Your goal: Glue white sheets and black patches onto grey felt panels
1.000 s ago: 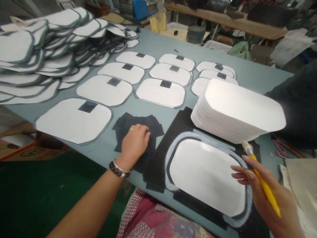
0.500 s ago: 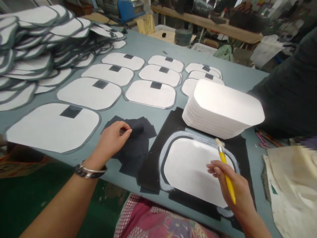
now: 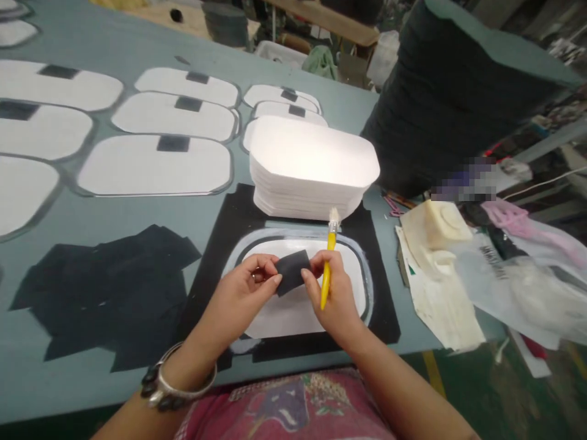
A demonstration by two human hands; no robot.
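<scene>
A small dark rectangular piece [image 3: 293,272] is pinched at its two ends between my left hand [image 3: 241,296] and my right hand [image 3: 338,299]. My right hand also keeps a yellow-handled paintbrush [image 3: 327,269], bristles pointing up and away. Under both hands lies a white rounded panel [image 3: 279,319] with a dark border and pale smears around it, on a black sheet [image 3: 384,318]. Just behind it stands a tall stack of white rounded panels [image 3: 316,153]. Loose dark pieces [image 3: 110,293] form a flat pile at the left.
White panels with dark patches [image 3: 156,168] lie in rows across the table at the left and back. A tall dark stack [image 3: 413,104] rises at the back right. Right of the sheet are a cream container [image 3: 435,226], pink scissors [image 3: 393,206] and plastic bags [image 3: 527,281].
My left hand has moved right from the dark pile with a piece, which both hands now hold over the panel. The view has turned right. The brush stays in my right hand.
</scene>
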